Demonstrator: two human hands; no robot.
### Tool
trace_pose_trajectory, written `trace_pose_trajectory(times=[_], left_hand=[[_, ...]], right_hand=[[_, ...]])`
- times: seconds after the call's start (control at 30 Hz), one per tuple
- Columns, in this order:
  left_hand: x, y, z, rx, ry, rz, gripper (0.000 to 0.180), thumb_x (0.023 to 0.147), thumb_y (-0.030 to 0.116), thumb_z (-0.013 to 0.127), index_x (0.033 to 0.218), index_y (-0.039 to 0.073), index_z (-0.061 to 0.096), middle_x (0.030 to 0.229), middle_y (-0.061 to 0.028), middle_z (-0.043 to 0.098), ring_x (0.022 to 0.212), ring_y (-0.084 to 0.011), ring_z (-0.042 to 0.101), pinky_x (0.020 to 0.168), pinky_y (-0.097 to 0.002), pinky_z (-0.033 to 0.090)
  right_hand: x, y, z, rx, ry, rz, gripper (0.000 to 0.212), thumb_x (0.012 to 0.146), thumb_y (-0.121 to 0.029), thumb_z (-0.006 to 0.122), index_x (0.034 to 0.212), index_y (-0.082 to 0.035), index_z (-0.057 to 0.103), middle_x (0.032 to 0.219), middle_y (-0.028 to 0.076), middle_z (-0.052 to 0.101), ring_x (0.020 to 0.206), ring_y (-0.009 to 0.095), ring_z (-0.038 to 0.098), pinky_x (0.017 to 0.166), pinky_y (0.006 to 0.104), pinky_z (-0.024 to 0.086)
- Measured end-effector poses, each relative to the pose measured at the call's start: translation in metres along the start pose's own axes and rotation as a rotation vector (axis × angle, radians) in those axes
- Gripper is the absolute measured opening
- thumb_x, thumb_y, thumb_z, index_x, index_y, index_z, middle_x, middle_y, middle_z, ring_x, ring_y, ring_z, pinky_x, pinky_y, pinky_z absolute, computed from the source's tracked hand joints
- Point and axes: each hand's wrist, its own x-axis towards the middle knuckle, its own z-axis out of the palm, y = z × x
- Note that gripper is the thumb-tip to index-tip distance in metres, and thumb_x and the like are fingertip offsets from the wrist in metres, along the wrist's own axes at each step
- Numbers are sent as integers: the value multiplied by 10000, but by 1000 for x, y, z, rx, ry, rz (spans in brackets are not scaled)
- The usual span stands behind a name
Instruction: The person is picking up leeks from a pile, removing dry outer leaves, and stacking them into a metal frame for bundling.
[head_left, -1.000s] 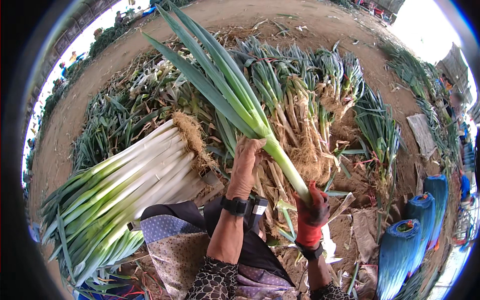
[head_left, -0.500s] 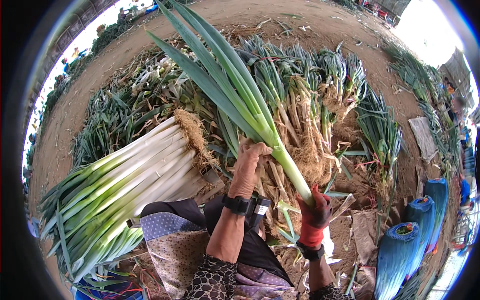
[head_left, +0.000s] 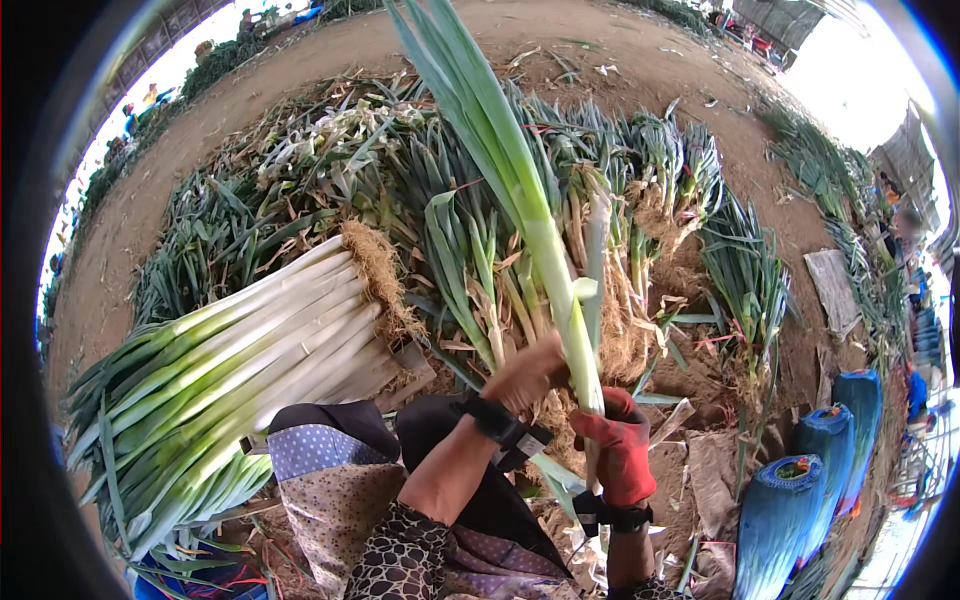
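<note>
A large leek (head_left: 545, 240) stands nearly upright before me, its green leaves pointing up and away. My right hand (head_left: 620, 445), in a red glove, is closed around the lower end of its pale stalk. My bare left hand (head_left: 530, 375) is beside the lower stalk, its fingers smeared by motion and partly behind the stalk. A torn flap of outer skin (head_left: 584, 288) sticks out from the stalk's right side, and a pale strip of leaf runs close along it. To the left, trimmed white leeks (head_left: 270, 310) lie stacked with their roots toward me.
Untrimmed leeks (head_left: 440, 160) with dry roots are heaped ahead. A tied bundle (head_left: 745, 270) lies to the right. Blue-wrapped bundles (head_left: 785, 510) stand at the lower right. A flat sack (head_left: 832, 290) is on the dirt floor. Leaf scraps are scattered nearby.
The leek has swung more upright. My left hand has slid down the stalk toward my gloved right hand. A flap of skin now stands off the stalk.
</note>
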Motion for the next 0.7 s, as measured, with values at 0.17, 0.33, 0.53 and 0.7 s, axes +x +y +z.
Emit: trace_pose_trajectory(times=[0.17, 0.33, 0.53, 0.7], left_hand=[[0, -8, 27, 531, 108, 150, 275, 949, 302, 567, 1055, 49, 556, 804, -3, 543, 739, -108, 561, 660, -254, 484], [-6, 59, 26, -24, 31, 546, 698, 937, 628, 395, 1277, 22, 460, 1107, -177, 605, 1133, -273, 550, 1015, -433, 420], [-12, 60, 17, 1, 54, 526, 526, 944, 470, 538, 1207, 17, 484, 1104, -200, 615, 1043, -288, 607, 972, -456, 473], [-19, 60, 25, 60, 20, 563, 497, 943, 417, 569, 1213, 9, 485, 1122, -176, 616, 1035, -275, 614, 941, -432, 492]], right_hand=[[2, 5, 12, 7, 91, -235, 407, 716, 57, 777, 1089, 1, 625, 929, 43, 659, 791, 94, 601, 717, 250, 507], [12, 58, -27, -561, 200, -769, 483, 667, 16, 834, 1097, -34, 619, 921, 36, 601, 800, 135, 580, 697, 261, 486], [29, 76, -28, -745, 82, -869, 654, 623, -10, 848, 1218, -44, 577, 975, 75, 587, 859, 171, 563, 746, 292, 480], [65, 27, -18, -240, -13, -614, 689, 704, -118, 827, 1311, -35, 513, 1132, 44, 546, 924, 150, 524, 810, 288, 453]])
